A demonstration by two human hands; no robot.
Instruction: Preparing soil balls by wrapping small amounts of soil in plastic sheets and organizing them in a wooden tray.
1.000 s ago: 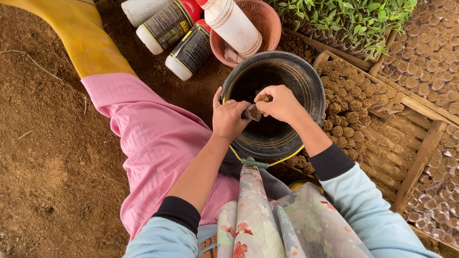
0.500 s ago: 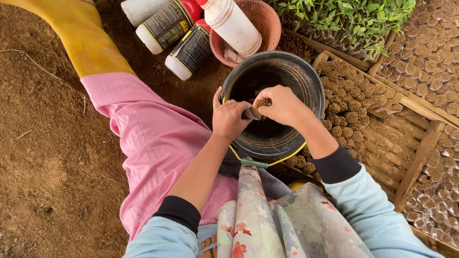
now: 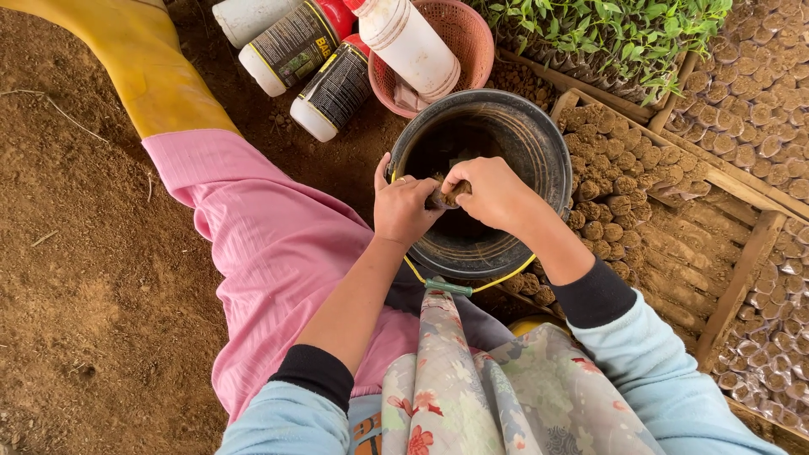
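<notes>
Both my hands meet over a black bucket (image 3: 539, 143) standing on the soil between my legs. My left hand (image 3: 404, 209) and my right hand (image 3: 491, 194) pinch the same small brown soil-filled seedling pot (image 3: 445, 195) between their fingertips, just above the bucket's dark inside. My left leg in pink trousers (image 3: 270, 244) and a yellow boot (image 3: 135, 59) stretches out to the left. A flowered apron (image 3: 472, 379) covers my lap.
A pink basket (image 3: 468, 38) holding a white bottle (image 3: 409, 38) stands behind the bucket, with three more bottles (image 3: 291, 46) lying beside it. Wooden-framed beds of several small soil pots (image 3: 624, 181) lie on the right. Green seedlings (image 3: 607, 25) grow at the top.
My hands have stayed over the bucket; my right fingers have shifted slightly on the small pot, working it against my left hand.
</notes>
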